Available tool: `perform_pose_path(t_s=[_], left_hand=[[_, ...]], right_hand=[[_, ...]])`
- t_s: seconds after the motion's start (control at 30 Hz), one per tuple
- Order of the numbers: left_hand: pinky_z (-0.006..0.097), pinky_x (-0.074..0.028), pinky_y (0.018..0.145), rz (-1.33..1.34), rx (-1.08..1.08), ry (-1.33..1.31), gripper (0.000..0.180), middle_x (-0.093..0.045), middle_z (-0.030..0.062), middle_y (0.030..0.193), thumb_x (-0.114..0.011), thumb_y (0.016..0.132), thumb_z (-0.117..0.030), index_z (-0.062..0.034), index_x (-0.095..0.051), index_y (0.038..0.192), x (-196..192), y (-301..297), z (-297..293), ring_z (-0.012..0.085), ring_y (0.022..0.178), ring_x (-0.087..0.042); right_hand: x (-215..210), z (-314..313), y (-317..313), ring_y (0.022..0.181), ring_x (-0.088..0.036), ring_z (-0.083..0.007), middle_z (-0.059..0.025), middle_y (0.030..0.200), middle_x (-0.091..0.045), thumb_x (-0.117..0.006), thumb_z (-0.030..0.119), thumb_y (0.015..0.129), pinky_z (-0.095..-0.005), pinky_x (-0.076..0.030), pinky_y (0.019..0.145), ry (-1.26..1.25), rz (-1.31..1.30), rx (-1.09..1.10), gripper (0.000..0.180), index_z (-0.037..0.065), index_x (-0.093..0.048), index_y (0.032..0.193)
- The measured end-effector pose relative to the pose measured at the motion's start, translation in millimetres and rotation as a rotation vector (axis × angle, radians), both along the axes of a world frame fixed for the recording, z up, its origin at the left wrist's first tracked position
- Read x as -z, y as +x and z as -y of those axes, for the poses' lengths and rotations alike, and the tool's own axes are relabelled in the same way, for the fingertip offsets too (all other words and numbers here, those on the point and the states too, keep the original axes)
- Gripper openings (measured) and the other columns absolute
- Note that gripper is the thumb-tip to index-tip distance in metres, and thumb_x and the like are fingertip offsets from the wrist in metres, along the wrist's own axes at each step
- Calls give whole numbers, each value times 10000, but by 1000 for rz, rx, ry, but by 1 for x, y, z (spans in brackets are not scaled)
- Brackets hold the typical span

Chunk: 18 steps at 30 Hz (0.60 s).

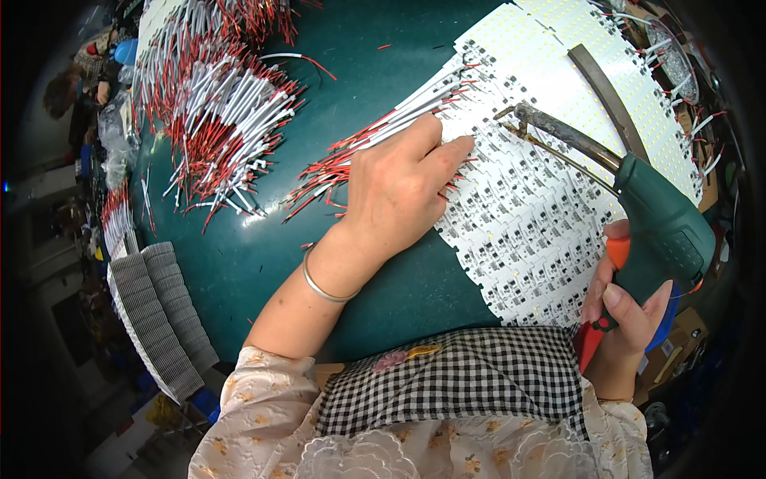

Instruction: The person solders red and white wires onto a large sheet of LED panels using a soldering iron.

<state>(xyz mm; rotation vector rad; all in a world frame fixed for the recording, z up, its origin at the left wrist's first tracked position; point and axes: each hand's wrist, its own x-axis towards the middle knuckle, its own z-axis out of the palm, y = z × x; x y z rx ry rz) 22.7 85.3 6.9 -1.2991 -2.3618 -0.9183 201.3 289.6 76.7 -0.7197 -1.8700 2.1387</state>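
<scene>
Left hand (399, 188) is pressing red-white wires (375, 136) flat onto LED boards (519, 215) | right hand (626, 315) is gripping green soldering gun (638, 207) | worktop (263, 247) is teal

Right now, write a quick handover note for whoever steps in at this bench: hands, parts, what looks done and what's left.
Left hand: flat on the green table, fingers pinning a bundle of red and white wires against the edge of the white LED strip boards.
Right hand: gripping a green soldering gun, its tip just above the boards near the wire ends.
Spare wires lie heaped at the far left; stacked grey strips sit at the near left edge.
Done: wires laid side by side at the board edge.
Left: whether any joints are already soldered cannot be told from here.
</scene>
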Motion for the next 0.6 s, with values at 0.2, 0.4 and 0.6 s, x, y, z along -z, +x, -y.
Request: perform_pose_path(t_s=[0.2, 0.4, 0.6], left_hand=[[324, -439, 479, 98, 10, 27, 413, -516, 56, 700, -618, 594, 124, -71, -714, 945, 2, -2, -1, 198, 570, -545], [302, -466, 546, 284, 109, 71, 448, -549, 75, 719, -584, 610, 199, -42, -722, 961, 4, -6, -1, 191, 617, -564], [293, -476, 544, 279, 122, 78, 450, -558, 66, 725, -588, 613, 196, -46, -724, 967, 7, -6, 0, 183, 621, -573]], right_hand=[[-3, -5, 12, 476, -507, -124, -163, 872, -536, -731, 157, 746, -250, -470, 414, -53, 13, -9, 650, -141, -411, 1227], [-3, -9, 24, 563, -520, -124, -194, 1061, -545, -695, 15, 734, -232, -485, 458, -111, 75, -51, 612, -122, -422, 1265], [4, 1, 21, 488, -535, -142, -143, 795, -543, -717, 132, 769, -254, -476, 416, -28, 73, -23, 533, -110, -446, 1159]])
